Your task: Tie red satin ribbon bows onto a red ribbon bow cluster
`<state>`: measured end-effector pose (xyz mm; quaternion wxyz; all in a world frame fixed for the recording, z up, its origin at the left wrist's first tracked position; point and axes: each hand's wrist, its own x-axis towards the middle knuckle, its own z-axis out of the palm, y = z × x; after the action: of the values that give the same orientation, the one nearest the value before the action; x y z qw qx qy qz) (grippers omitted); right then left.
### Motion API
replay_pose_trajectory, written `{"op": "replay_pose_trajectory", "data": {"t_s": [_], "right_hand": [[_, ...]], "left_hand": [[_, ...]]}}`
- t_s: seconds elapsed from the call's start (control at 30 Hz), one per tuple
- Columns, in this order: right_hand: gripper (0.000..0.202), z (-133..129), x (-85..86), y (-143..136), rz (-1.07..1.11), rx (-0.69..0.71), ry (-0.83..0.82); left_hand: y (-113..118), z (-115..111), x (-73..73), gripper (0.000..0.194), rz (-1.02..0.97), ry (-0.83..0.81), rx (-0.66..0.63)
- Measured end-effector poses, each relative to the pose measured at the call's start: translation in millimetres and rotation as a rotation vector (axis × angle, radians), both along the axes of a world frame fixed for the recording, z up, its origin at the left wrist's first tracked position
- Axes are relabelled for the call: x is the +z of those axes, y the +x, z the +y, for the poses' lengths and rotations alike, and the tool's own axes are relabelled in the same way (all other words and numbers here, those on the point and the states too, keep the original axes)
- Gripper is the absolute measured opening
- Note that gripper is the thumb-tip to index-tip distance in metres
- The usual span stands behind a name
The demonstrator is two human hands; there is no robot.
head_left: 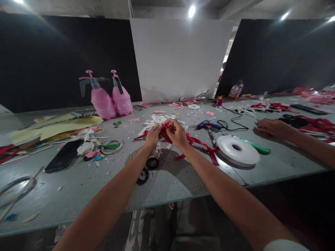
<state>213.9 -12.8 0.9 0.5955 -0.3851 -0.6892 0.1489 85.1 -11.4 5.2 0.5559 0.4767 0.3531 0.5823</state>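
Observation:
Both hands meet over the middle of the table. My left hand [152,138] pinches one side of a red ribbon [165,131], and my right hand [178,134] has its fingers closed on the other side. The exact shape of the ribbon between the fingertips is partly hidden. Several red ribbon pieces [209,150] trail to the right of my right wrist. Just behind my hands lies a heap of white ribbon pieces [157,119]. Scissors with black handles [152,162] rest under my left forearm, their blades out of sight.
A white ribbon spool [237,150], a green-handled tool [256,146] and a blue glue gun [209,124] lie to the right. Two pink spray bottles [103,103] stand back left, near a black phone [64,155] and tape roll [111,146]. Another person's hand [274,128] rests far right.

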Motion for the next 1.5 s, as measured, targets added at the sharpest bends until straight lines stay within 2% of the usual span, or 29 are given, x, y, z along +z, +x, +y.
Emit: {"op": "replay_pose_trajectory", "data": {"t_s": [0.2,0.3,0.4,0.53,0.63,0.93,1.07,1.17,1.33,1.5], "right_hand": [[0.03,0,-0.2,-1,0.012,0.0,-0.021],[0.028,-1,0.2,-2,0.026,-0.007,-0.021],[0.026,-4,2.5,-2,0.039,-0.011,0.018],[0.013,-9,6.5,-2,-0.033,0.012,0.08],[0.016,-10,7.1,-3,-0.082,0.03,0.083],[0.027,-5,-1.3,-7,-0.017,0.076,-0.065],[0.027,-1,-3.5,-8,0.1,0.191,-0.143],[0.027,0,-3.1,-7,0.131,0.233,-0.136],[0.031,0,-3.8,-7,-0.019,0.236,-0.067],[0.045,-4,-4.1,-6,-0.348,0.083,0.067]], "left_hand": [[-2,2,-1.0,0.031,0.03,0.076,-0.007],[-1,4,-3.1,0.032,0.017,0.034,-0.011],[0,3,-2.5,0.033,-0.081,-0.032,0.009],[-2,1,-0.1,0.035,-0.169,-0.079,0.034],[-3,1,0.3,0.035,-0.201,-0.079,0.023],[-6,3,-0.1,0.034,-0.208,-0.083,-0.009],[-6,2,1.7,0.034,-0.184,-0.088,0.007],[-5,0,4.8,0.036,-0.194,-0.062,0.022],[-6,-2,8.3,0.041,-0.232,-0.041,-0.014],[-11,2,7.1,0.038,-0.253,-0.059,-0.015]]}}
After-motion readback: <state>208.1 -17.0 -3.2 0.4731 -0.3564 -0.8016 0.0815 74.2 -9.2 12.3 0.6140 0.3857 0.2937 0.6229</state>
